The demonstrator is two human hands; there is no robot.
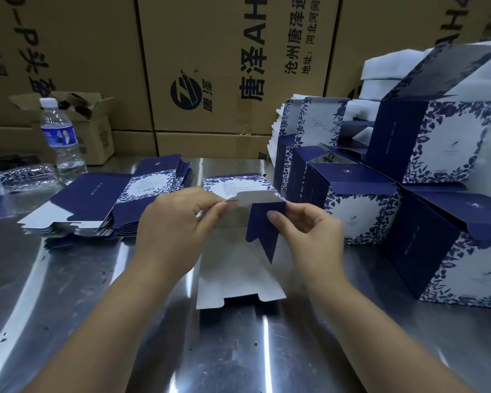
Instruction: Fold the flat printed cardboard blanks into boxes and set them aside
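Note:
A blue-and-white printed cardboard blank (233, 268) lies in the middle of the steel table, white inside facing up. My left hand (176, 219) pinches its white far flap at the left end. My right hand (306, 225) pinches a dark blue flap of the same blank, folded toward me. A stack of flat blanks (105, 205) lies fanned out to the left. Several folded boxes (425, 171) with floral borders are piled at the right, some with lids open.
A steel table (68, 307) carries everything. An upright water bottle (61, 140) and a crushed one (26, 177) sit at the far left, beside a small open carton (97, 129). Large brown cartons (210, 66) wall off the back.

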